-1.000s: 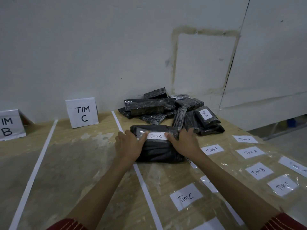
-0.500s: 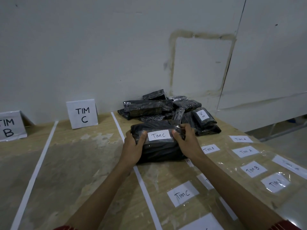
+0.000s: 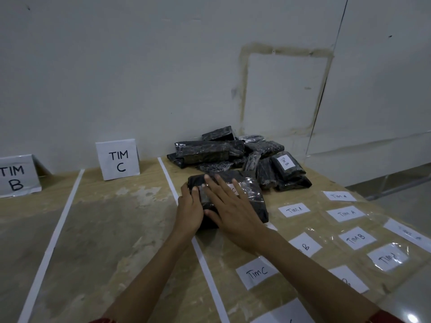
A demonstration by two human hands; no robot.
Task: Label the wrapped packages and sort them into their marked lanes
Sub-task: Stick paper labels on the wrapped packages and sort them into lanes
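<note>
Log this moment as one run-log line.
step: label press-down | left hand: grips wrapped package at left end | right hand: flat on label | package: right of white lane line, not yet before TIM C sign

White folded standing card [image 3: 119, 160] reads "TIM C"; the left standing card [image 3: 16, 177] reads "TIM B". The piled black wrapped package's white label [image 3: 285, 162] says "Tim B". White paper slips on the table read "Tim A" [image 3: 294, 209], "Tim B" [image 3: 356, 238] and "Tim C" [image 3: 256, 272].

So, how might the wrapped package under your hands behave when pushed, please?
Probably soft and yielding: the package looks rumpled under the flat right hand. Its glossy film wrap likely slides easily. Lying flat, it should not roll.
</note>
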